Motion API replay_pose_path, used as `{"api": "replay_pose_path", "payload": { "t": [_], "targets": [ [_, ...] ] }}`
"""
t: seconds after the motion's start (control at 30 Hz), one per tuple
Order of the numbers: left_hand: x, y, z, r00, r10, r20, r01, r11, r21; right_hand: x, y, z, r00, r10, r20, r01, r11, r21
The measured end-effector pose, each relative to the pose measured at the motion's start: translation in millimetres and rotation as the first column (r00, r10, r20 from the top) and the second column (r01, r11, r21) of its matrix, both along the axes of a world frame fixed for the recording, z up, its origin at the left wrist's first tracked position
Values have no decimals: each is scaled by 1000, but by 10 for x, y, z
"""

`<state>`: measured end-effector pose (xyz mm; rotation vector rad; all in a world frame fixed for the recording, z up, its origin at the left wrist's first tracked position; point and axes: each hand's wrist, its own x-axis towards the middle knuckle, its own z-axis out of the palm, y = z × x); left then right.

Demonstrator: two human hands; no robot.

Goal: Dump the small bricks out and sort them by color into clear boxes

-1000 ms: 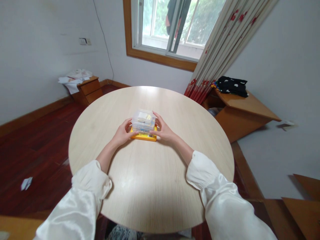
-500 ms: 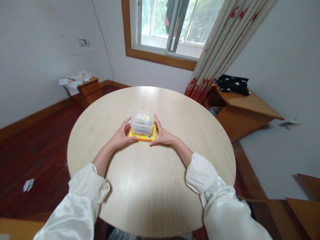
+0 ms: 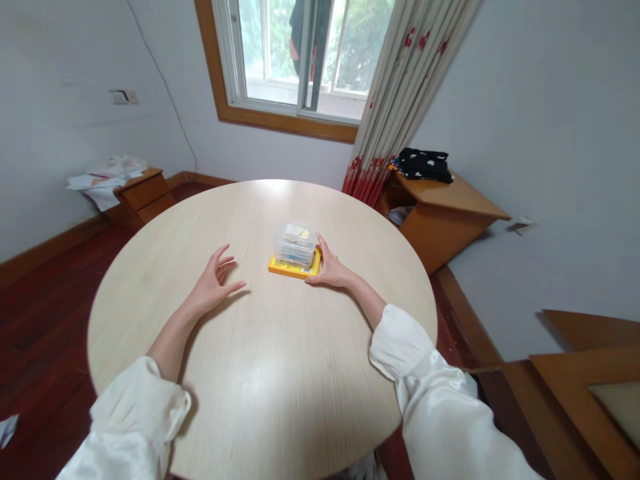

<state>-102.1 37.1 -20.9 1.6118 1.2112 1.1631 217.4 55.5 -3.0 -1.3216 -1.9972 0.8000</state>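
Note:
On the round table (image 3: 250, 373), a clear plastic box (image 3: 295, 248) with small items inside is stacked on a flat yellow case (image 3: 286, 269). My right hand (image 3: 331, 268) grips the stack's right end, thumb at the front corner of the yellow case and fingers along the far side. The fingers' contact behind the clear box is partly hidden. To the left and apart from the stack, my left hand (image 3: 215, 283) hovers just over the tabletop, its fingers spread and curved with nothing between them.
Beyond the table are a window (image 3: 300, 60) and a long curtain (image 3: 400, 87). At the right stands a wooden cabinet (image 3: 425, 227) with black patterned cloth (image 3: 425, 165) on top. A small drawer unit (image 3: 145, 197) at the left bears papers and bags.
My left hand has let go of the stack and moved away to the left, its fingers opening. My right hand has stayed at the stack. The camera view has turned right.

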Motion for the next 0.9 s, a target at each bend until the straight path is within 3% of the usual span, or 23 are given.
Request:
{"api": "replay_pose_path", "payload": {
  "t": [0.23,0.43,0.67,0.73,0.8,0.87,0.9],
  "targets": [
    [-11,47,35,982,166,96,-171,984,42,781,-57,-42,929,-366,52,365,930,40],
    [-81,44,79,942,336,-28,-334,941,57,1179,-166,-50,847,-517,125,510,856,80],
    [-53,63,75,903,421,-89,-420,907,27,1305,-196,-136,775,-625,91,610,778,154],
    [-54,58,61,894,433,-117,-427,902,69,1282,-261,-116,746,-666,7,645,725,239],
    [-50,45,66,882,436,-178,-412,897,158,1213,-374,-40,712,-684,-158,684,625,376],
    [-33,33,107,877,393,-277,-320,907,274,1074,-504,93,726,-635,-264,659,535,529],
    [-17,33,141,873,347,-344,-236,916,325,973,-561,174,764,-597,-243,603,529,597]
  ]
}}
